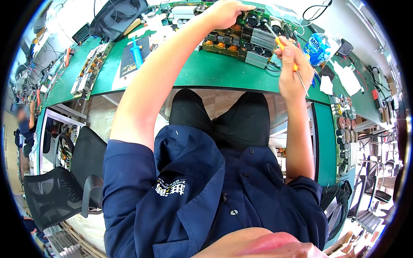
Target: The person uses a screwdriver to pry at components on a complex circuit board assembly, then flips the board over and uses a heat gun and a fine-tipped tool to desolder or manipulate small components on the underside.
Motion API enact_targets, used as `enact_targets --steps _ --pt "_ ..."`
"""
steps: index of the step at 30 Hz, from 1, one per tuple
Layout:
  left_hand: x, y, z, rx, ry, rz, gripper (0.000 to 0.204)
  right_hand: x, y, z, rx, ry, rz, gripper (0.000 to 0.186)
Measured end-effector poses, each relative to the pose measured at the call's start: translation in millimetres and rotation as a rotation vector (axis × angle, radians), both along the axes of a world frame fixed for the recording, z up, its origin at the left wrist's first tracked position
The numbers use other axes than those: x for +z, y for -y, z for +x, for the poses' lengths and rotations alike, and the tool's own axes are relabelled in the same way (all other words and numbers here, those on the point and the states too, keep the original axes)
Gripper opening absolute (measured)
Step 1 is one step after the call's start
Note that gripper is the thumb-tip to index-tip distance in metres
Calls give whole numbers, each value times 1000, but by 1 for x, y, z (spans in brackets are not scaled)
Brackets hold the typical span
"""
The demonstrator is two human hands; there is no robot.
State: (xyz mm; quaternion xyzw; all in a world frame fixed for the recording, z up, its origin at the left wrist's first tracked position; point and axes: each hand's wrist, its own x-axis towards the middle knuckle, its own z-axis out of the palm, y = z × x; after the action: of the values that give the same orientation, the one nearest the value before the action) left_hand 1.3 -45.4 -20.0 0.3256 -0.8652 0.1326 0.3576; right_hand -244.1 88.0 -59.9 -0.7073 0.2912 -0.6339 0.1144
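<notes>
My left hand (226, 14) reaches over a stack of green circuit boards (232, 38), index finger stretched out to a board's far edge and the other fingers curled. Nothing shows in it. My right hand (297, 64) is closed around a screwdriver (281, 43) with an orange handle and a metal shaft at each end. One shaft points at the round black capacitors (253, 19) on the boards; the other sticks out below my hand. Whether its tip touches a part is too small to tell. Silver heat sinks (257, 59) line the stack's near side.
The boards lie on a green workbench (172, 75). A blue syringe-like tube (136, 52) and another board row (91, 69) are at left. On the right are a blue packet (317, 48), white tissue (348, 79) and more boards (344, 133). A black chair (64, 189) stands left.
</notes>
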Motion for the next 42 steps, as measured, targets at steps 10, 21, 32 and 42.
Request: enact_targets --steps 10,21,32,42 --pt "1 -7 1 1 -22 27 42 -27 23 30 -203 -135 -253 25" --pt "1 -8 -1 -2 -44 11 42 -38 18 74 -461 -326 -230 53" --pt "1 -4 -1 46 -12 17 42 -7 1 111 -540 -473 147 90" --pt "-3 16 2 -7 -26 5 36 3 9 111 -487 -355 191 77"
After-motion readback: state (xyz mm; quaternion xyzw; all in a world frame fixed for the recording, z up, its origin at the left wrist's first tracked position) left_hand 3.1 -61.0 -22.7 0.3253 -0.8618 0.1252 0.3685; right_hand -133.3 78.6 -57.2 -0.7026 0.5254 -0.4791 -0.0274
